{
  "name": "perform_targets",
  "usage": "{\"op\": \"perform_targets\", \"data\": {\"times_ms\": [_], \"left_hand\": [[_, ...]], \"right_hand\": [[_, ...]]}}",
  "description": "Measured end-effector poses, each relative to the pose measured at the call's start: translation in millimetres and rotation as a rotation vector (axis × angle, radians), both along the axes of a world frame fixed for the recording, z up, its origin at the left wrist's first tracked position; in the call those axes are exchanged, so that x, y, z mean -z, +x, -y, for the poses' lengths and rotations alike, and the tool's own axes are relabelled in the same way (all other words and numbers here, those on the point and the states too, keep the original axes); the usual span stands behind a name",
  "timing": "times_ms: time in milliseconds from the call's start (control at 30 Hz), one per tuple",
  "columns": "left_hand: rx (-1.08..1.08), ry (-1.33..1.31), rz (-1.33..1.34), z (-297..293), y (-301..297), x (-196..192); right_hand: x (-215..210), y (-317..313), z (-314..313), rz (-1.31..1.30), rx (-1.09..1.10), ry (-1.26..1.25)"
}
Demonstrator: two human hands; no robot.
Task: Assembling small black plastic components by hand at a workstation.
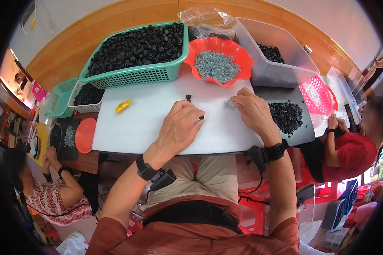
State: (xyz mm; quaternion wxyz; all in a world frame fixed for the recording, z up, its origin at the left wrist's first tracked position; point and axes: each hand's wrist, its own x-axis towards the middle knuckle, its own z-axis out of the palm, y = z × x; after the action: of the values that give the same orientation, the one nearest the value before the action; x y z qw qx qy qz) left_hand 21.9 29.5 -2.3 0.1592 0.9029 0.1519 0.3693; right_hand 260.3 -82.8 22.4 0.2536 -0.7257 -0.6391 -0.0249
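Note:
My left hand [178, 125] rests over the white work surface [140, 127]. Its thumb and forefinger pinch a small black plastic part [201, 117], mostly covered by the fingers. Just beyond the knuckles stands another small black plastic piece [188, 97]. My right hand [254, 111] is closed at the fingertips beside a little heap of grey metal screws [229, 105]; whatever is between those fingers is too small to make out. Past it, a red scalloped bowl [245, 73] holds many similar screws.
A green basket [132, 72] of black parts and a clear bin [281, 70] line the back. Loose black pieces [286, 117] lie on a dark board at right. A yellow wrapper [123, 106] sits left. Co-workers sit at the left [57, 191] and right [349, 148].

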Motion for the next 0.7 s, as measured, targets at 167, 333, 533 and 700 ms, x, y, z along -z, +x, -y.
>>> {"op": "perform_targets", "data": {"times_ms": [167,333,533,700], "left_hand": [[0.03,-0.031,0.021,1.5,0.6,1.0],[0.038,-0.032,0.017,2.5,0.1,-0.6],[0.056,-0.045,0.029,1.7,-1.2,0.0],[0.065,-0.041,0.052,2.8,-2.0,-0.7]], "right_hand": [[-10.2,3.9,-7.3,0.024,0.012,-0.15],[-8.6,6.8,-9.4,0.059,0.025,-0.218],[-3.5,7.2,-6.9,0.211,-0.007,-0.229],[-2.2,7.0,2.2,0.219,0.003,-0.179]]}}
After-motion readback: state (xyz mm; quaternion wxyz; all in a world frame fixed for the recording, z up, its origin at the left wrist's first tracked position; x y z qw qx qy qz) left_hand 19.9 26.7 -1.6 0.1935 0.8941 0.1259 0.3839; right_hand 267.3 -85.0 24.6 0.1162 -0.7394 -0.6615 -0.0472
